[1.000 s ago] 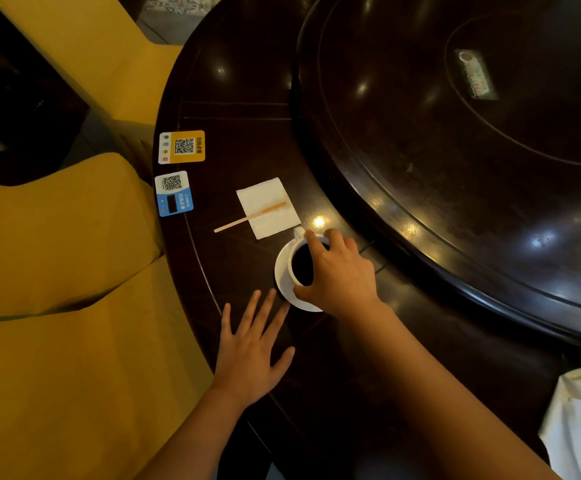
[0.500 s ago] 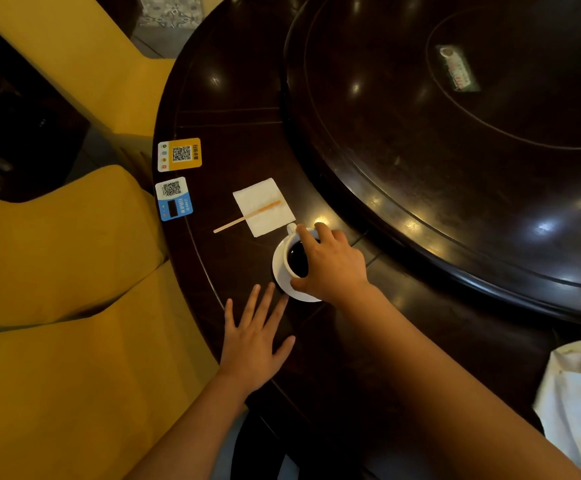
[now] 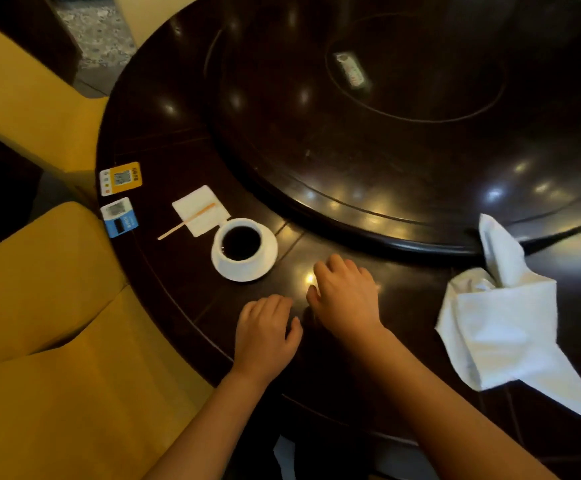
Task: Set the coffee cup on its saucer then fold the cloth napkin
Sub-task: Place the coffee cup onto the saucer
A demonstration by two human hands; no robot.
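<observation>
White cup (image 3: pixel 241 241) on saucer (image 3: pixel 270 252), left of both empty grips: left hand (image 3: pixel 264 332), right hand (image 3: pixel 346 294).

This looks like a restaurant, probably a Chinese one. The round dark wooden table (image 3: pixel 185 140) carries a large raised turntable (image 3: pixel 403 140) in its middle, as used for shared dishes. Two QR code stickers (image 3: pixel 120 199), one yellow and one blue, are fixed near the table edge. Yellow upholstered chairs (image 3: pixel 39 306) stand around it. A white cloth napkin (image 3: pixel 500 327) lies on the table.
</observation>
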